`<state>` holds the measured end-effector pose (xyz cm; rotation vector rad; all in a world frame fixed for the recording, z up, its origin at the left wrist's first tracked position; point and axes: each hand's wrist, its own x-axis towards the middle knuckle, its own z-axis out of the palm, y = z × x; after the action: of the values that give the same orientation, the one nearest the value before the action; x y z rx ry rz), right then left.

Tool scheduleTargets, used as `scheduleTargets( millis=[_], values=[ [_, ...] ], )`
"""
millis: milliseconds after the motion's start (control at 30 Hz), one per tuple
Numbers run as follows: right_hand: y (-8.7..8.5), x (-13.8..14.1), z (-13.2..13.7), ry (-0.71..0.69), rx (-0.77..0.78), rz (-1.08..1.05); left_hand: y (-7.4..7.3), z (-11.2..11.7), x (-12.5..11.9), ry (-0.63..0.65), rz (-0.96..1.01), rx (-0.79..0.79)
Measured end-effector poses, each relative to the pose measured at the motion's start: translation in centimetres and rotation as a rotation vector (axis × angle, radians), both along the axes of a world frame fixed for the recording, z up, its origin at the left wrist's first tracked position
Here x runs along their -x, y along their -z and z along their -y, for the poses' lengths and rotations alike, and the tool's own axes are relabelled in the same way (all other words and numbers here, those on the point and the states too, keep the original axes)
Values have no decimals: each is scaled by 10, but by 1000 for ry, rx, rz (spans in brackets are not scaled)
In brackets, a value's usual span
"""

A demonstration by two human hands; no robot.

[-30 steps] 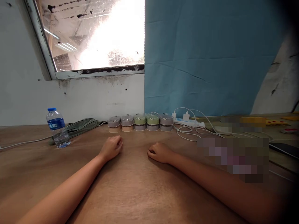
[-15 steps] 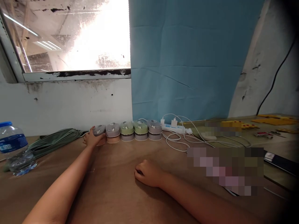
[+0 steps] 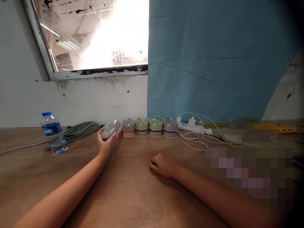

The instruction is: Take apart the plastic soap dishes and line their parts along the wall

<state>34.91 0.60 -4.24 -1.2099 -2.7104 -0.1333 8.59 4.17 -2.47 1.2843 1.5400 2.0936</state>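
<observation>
Here we are, our left hand (image 3: 105, 145) clasping the grey-lidded container (image 3: 111, 129), tilted at the left end of the row, just beside four upright containers (image 3: 152, 126)! Our right hand (image 3: 161, 164), loosely curled and visibly unladen, rests on the brown table (image 3: 133, 196).

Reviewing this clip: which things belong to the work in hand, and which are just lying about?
In hand:
- left hand, gripping the tilted box
- probably the four other boxes, lined up alongside

Lying about, apparently:
- water bottle
- green cloth bundle
- power strip

Blurred patch, right: cannot tell.
</observation>
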Motion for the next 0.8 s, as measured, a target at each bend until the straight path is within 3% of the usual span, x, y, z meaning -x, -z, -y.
scheduleTargets(
  millis=[100, 200, 333, 400, 567, 800],
  values=[
    [-4, 1, 8, 24, -31, 27, 4, 27, -26, 358, 256, 237],
    [-4, 1, 14, 49, -47, 26, 7, 44, -39, 623, 109, 371],
    [-2, -2, 12, 63, -34, -22, 7, 56, -37, 651, -458, 380],
    [0, -4, 9, 57, -20, -50, 6, 59, -34, 618, -595, 387],
    [0, -8, 7, 11, 13, -112, 8, 58, -28, 686, -649, 373],
    [-1, -10, 12, -64, 25, -160, 15, 46, -17, 1005, -479, 365]
  ],
)
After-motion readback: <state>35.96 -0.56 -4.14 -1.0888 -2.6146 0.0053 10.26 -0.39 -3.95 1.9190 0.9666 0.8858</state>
